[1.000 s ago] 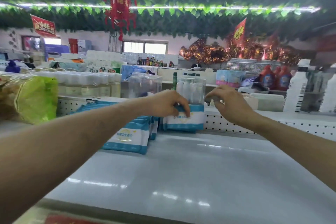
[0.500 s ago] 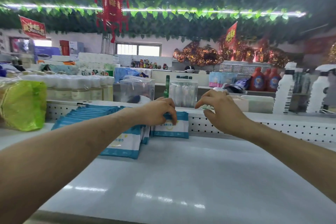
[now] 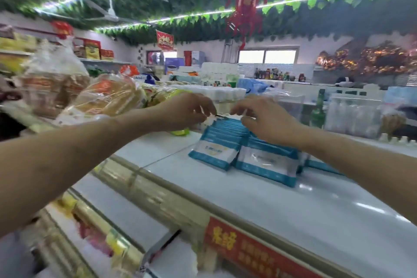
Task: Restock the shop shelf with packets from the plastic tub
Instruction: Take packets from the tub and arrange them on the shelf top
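Two rows of blue-and-white packets stand on edge on the white shelf top, a left row and a right row. My left hand hovers at the rear end of the left row with its fingertips bunched together; blur hides whether it pinches a packet. My right hand reaches over the right row, its bent fingers touching the packet tops and gripping nothing I can see. The two hands almost meet. No plastic tub is in view.
Bagged bread is piled on the shelf to the left. A green bottle and clear plastic boxes stand behind the packets at right. A red price sign hangs on the shelf's front edge, with lower shelves below left.
The view has swung left and closer. Both hands have moved from the single packet at the right end to the back of the packet rows, and now nearly touch.
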The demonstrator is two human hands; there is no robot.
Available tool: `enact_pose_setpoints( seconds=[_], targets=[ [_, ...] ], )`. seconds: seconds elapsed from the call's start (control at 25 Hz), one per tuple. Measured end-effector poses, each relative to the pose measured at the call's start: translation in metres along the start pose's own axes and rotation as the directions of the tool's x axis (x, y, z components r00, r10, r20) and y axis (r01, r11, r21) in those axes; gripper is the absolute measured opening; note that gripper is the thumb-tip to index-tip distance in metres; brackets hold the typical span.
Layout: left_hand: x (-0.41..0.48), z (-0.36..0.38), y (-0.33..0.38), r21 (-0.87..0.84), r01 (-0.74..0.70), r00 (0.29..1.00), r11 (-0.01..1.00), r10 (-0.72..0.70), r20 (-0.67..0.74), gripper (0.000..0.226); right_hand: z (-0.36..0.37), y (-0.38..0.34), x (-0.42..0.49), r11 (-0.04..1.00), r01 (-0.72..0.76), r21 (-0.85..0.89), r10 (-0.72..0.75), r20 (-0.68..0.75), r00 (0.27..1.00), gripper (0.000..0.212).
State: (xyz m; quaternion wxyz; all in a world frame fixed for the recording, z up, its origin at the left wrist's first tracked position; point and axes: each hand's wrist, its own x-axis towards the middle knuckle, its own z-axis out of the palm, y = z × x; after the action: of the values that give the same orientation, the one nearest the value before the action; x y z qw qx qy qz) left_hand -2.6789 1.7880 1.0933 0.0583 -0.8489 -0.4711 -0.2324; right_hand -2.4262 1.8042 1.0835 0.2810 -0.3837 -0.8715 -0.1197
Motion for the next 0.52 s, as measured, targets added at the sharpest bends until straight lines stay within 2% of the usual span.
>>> enact_pose_setpoints(
  seconds=[0.12, 0.2, 0.36, 0.52],
  targets=[
    [-0.094, -0.041, -0.060, 0.078, 0.203, 0.979, 0.976, -0.200, -0.046, 0.024, 0.043, -0.082, 0.058, 0.978, 0.170, 0.122, -0.174, 0.020, 0.985, 0.027],
    [-0.166, -0.065, -0.092, 0.134, 0.354, 0.935, 0.926, -0.349, -0.057, 0.024, 0.076, -0.147, 0.086, 0.937, 0.290, 0.196, -0.304, 0.045, 0.952, 0.025],
    [-0.305, -0.088, -0.119, 0.211, 0.600, 0.797, 0.772, -0.600, -0.071, 0.025, 0.137, -0.282, 0.112, 0.820, 0.451, 0.352, -0.522, 0.137, 0.842, 0.025],
    [-0.420, -0.071, -0.115, 0.239, 0.744, 0.654, 0.623, -0.753, -0.073, 0.032, 0.211, -0.378, 0.079, 0.746, 0.462, 0.480, -0.625, 0.263, 0.735, 0.021]
  ],
)
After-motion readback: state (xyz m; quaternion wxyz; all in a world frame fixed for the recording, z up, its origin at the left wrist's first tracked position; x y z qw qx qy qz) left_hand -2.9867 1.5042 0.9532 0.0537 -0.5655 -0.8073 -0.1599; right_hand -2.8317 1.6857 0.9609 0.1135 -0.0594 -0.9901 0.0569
